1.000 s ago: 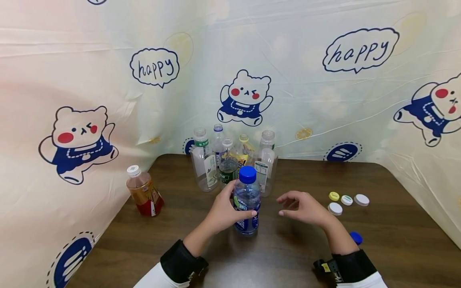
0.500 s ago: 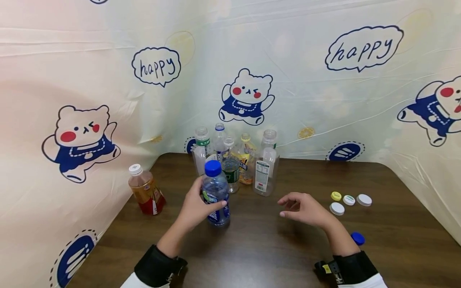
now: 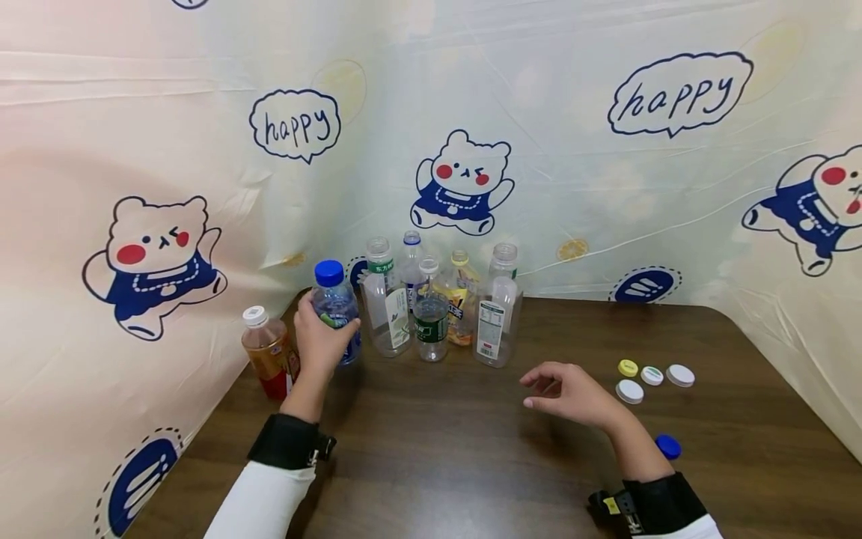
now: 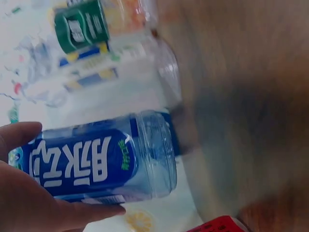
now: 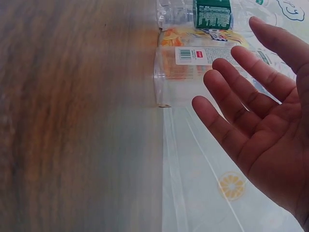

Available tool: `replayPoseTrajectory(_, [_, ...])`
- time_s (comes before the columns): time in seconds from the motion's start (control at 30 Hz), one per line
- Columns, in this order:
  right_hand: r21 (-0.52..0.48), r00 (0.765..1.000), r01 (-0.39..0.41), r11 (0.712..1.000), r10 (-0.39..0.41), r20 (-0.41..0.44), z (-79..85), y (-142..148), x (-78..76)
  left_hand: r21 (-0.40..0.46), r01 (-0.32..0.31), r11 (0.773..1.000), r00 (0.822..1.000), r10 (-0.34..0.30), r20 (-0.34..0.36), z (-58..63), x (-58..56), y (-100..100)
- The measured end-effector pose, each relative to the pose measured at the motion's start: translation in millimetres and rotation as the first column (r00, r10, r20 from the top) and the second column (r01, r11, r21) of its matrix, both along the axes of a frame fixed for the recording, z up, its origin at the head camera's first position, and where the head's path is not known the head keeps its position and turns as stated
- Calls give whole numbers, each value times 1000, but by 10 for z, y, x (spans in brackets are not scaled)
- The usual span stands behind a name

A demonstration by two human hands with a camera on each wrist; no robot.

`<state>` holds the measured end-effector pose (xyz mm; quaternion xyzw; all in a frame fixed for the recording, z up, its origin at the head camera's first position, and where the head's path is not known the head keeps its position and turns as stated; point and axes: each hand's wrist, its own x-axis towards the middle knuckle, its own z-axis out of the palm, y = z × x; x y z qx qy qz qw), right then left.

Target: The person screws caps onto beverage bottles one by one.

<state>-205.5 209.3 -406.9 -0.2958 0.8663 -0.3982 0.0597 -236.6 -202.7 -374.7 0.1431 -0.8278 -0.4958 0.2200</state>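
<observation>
My left hand [image 3: 319, 337] grips a clear blue-labelled plastic bottle [image 4: 96, 162] round its side, and a blue cap [image 3: 329, 273] sits on its top. The bottle is upright at the back left, between a capped tea-coloured drink bottle [image 3: 268, 355] and a group of clear bottles without caps. Closest to it in that group is a tall clear bottle with a green neck band [image 3: 388, 307]. Over the table's middle right, my right hand [image 3: 566, 393] holds nothing; its fingers are relaxed and slightly bent in the right wrist view.
Also in the group stand a green-labelled bottle [image 3: 431, 322], a yellow-necked bottle [image 3: 461, 299] and a wide clear bottle [image 3: 496, 314]. Loose white caps [image 3: 629, 391], a yellow cap [image 3: 628, 367] and a blue cap [image 3: 668, 447] lie right. A printed curtain [image 3: 552, 187] hangs behind the table.
My left hand has carried the blue-capped bottle from the table's middle leftward and back, to beside the tea-coloured bottle. My right hand has stayed in place.
</observation>
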Motion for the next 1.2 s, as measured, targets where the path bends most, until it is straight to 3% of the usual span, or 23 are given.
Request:
replayPoseTrajectory(0.2, [6, 1000, 6, 1000, -6, -2, -40, 5, 17, 51, -125, 991, 991, 123, 46, -57, -295, -138])
replayPoseTrajectory(0.43, [33, 1000, 8, 999, -8, 19, -47, 14, 31, 124, -225, 966, 973, 217, 76, -201, -425, -257])
replayPoseTrajectory(0.6, [48, 1000, 14, 999, -15, 23, -38, 14, 43, 160, -245, 956, 970, 240, 50, -284, -486, -292])
replayPoseTrajectory(0.83, [53, 999, 16, 998, -18, 31, -40, 12, 39, 195, -266, 944, 964, 264, 36, -291, -590, -368])
replayPoseTrajectory(1.2, [55, 999, 32, 998, -34, 37, -52, 39, 60, 193, -238, 952, 971, 234, 43, -262, -616, -402])
